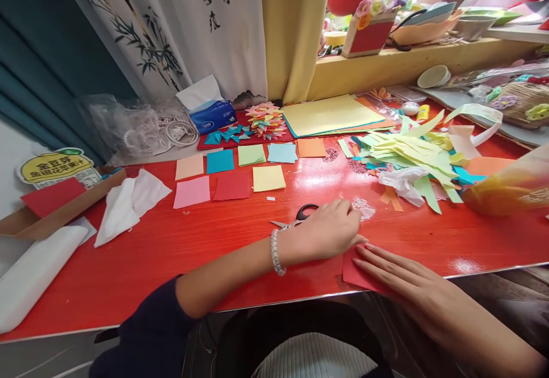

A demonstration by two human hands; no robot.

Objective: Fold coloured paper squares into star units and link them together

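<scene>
Right hand [405,274] outstretched on red paper [354,274], left hand [329,229] curled at its edge, left grip unclear

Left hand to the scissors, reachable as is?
Probably yes: the scissors lie just beyond the left hand, and nothing covers the part that shows. The hand hides the rest from view and is down by the red paper, so it would likely need to draw back.

Lighting: bright overall, strongest at far right. Glossy counter [150,275] returns white glare beyond the hands, with a smaller patch near right. Dark curtain [38,69] at far left reads dim. Red paper [357,273] shows low contrast against counter. Plastic bag [517,186], right edge, looks stretched, soft.
</scene>
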